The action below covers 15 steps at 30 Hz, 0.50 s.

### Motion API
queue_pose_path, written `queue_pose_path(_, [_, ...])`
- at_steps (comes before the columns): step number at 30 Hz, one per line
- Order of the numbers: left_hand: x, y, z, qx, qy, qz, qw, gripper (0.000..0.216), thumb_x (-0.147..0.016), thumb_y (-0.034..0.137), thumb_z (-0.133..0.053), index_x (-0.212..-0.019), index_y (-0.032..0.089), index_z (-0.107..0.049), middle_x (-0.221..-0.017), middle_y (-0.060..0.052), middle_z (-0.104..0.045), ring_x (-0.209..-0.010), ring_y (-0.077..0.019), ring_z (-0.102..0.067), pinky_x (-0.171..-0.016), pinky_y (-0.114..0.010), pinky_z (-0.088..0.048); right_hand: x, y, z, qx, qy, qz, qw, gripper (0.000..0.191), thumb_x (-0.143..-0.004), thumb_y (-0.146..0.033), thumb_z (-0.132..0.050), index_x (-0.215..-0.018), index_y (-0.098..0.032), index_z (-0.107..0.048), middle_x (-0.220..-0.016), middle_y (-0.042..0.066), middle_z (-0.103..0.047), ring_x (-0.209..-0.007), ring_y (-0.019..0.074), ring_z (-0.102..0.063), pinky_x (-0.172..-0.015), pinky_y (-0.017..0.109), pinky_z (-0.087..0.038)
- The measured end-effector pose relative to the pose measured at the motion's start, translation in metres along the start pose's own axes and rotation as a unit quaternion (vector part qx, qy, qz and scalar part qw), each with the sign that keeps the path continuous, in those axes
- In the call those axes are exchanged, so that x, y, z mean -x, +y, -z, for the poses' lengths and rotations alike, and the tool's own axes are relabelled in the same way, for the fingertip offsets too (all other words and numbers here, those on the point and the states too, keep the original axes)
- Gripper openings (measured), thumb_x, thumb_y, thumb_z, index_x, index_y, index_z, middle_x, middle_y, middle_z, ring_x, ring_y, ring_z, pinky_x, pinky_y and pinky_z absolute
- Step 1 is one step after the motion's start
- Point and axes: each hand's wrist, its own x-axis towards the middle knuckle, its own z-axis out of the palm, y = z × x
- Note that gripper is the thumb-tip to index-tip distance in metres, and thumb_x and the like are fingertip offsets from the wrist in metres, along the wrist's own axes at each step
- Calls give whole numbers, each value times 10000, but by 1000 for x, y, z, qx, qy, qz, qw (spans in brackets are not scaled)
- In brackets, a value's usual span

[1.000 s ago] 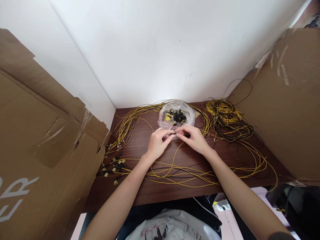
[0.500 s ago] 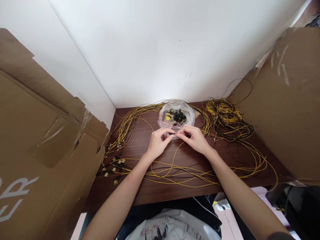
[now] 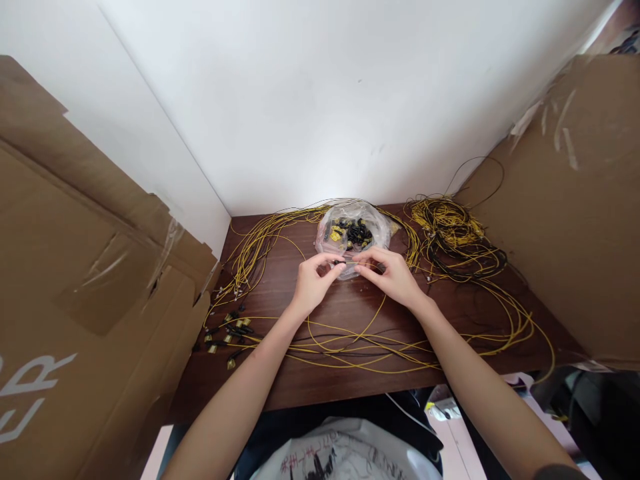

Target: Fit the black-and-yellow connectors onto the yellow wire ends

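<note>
My left hand (image 3: 314,277) is closed in a pinch on a small black sleeve-like piece (image 3: 339,262), whose fine detail is too small to make out. From that piece a thin yellow cable (image 3: 349,263) runs across to my right hand (image 3: 387,270), which pinches it between thumb and forefinger. Both hands are held over the front edge of a clear plastic bag (image 3: 383,233). Inside the bag lies a heap of small black and yellow parts (image 3: 357,233). A strand of yellow cable (image 3: 377,313) curves over the table below my right hand.
On the brown table (image 3: 280,267), yellow cables (image 3: 250,250) loop behind the bag, with a tangled coil (image 3: 450,230) at right. Several black cable ends with yellowish tips (image 3: 227,337) lie at left. Cardboard (image 3: 90,267) walls both sides; a white bag (image 3: 345,453) sits below.
My hands have drawn slightly apart, and a short length of yellow cable now shows between them. The hanging cable loop has swung to the right.
</note>
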Motion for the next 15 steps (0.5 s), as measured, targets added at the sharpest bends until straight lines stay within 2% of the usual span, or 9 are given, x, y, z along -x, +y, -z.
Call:
queue_pose_path(8, [1,-1,-1,-14,-27,-11,999,212,-736,287,-667,-905,159,-671,-578,27,-533,-510,-79,-419,-518,-205,-346,1,-3,-4,-1,-19,5,1000,201,-863,-349,-538,-790,-193,-643,-730,31,-608,-662,160,-542,-617,286,-421])
queue_pose_path(15, [1,0,-2,-15,-16,-16,1000,154,-721,285,-676,-792,149,-671,-595,14,-561,-521,-83,-435,-530,-212,-350,0,-1,0,2,-10,7,1000,181,-865,-319,-537,-786,-185,-628,-757,34,-618,-695,163,-564,-653,287,-430])
